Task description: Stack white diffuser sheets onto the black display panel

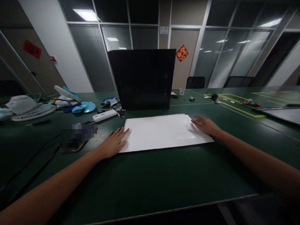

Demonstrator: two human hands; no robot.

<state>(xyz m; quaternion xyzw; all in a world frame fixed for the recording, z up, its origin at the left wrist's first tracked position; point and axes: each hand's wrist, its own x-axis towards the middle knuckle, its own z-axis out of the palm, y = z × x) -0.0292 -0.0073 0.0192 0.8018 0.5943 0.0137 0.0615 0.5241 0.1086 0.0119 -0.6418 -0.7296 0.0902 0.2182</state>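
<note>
A flat white rectangular panel with a thin dark edge lies on the green tabletop in front of me. My left hand rests at its left edge, palm down with the fingers spread. At the opposite edge, my right hand touches the panel with its fingers apart and slightly bent. Just behind the white panel, a large black panel stands upright, leaning a little. Neither hand is wrapped round anything.
White fan parts, a blue fan blade and a white power strip lie to the left, near a pixelated item. A tape roll and a red-handled tool sit farther right. Chairs stand beyond.
</note>
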